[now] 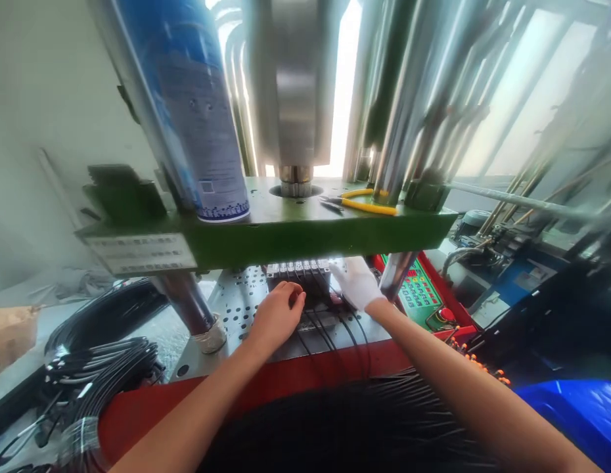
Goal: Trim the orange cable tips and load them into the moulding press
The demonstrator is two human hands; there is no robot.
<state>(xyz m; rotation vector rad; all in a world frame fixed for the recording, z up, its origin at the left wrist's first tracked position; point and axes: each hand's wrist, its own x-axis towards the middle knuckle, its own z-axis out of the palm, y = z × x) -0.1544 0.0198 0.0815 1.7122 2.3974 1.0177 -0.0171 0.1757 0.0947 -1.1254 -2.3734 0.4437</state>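
A dark mold block [305, 279] with a row of metal cavities sits on the perforated steel plate [236, 295] under the green press platen [286, 233]. My bare left hand [278, 312] rests on the block's left side, fingers curled down on a black cable [310, 332]. My right hand [357, 282], in a white glove, lies on the block's right side with fingers pressed over the cables there. Several black cables run from the mold toward me over the red front edge [295, 378].
A blue spray can [197, 112] and yellow-handled pliers [367, 205] stand on the platen. Chrome columns [399, 98] rise around it. Coiled black cable bundles [98, 355] lie left; a green and red control panel [424, 292] is right; a blue container [571, 407] sits lower right.
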